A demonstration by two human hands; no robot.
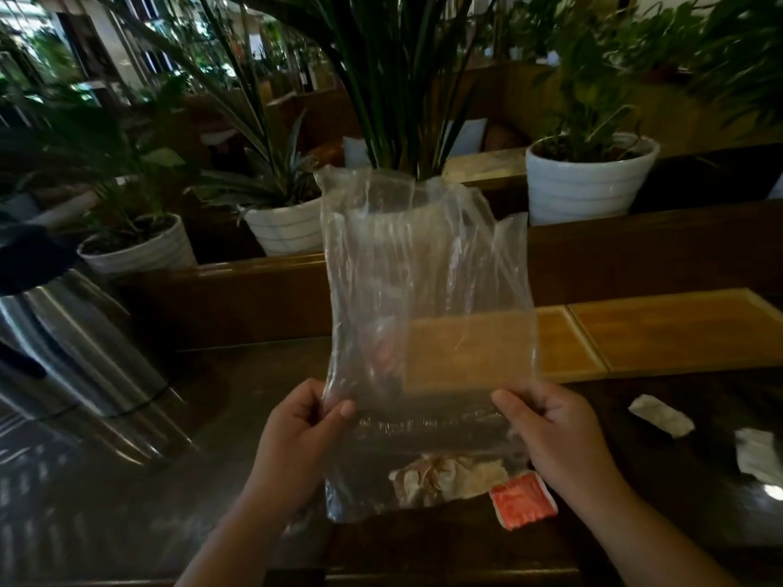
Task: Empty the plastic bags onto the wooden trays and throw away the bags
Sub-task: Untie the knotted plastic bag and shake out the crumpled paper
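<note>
I hold a clear plastic bag [423, 298] upright in front of me, above the dark table. My left hand [303, 430] pinches its left edge and my right hand [551, 425] pinches its right edge, both low on the bag. Nothing shows inside the bag's upper part. Two light wooden trays lie side by side beyond it: the nearer tray [567, 345] is partly seen through the plastic, the second tray [678, 328] lies to its right. Below the bag on the table rest a crumpled pale wrapper [445, 476] and a red-and-white packet [523, 499].
White crumpled pieces [661, 415] lie on the table at the right. A shiny metal container [84, 366] stands at the left. White plant pots [589, 180] line a wooden ledge [635, 252] behind the table.
</note>
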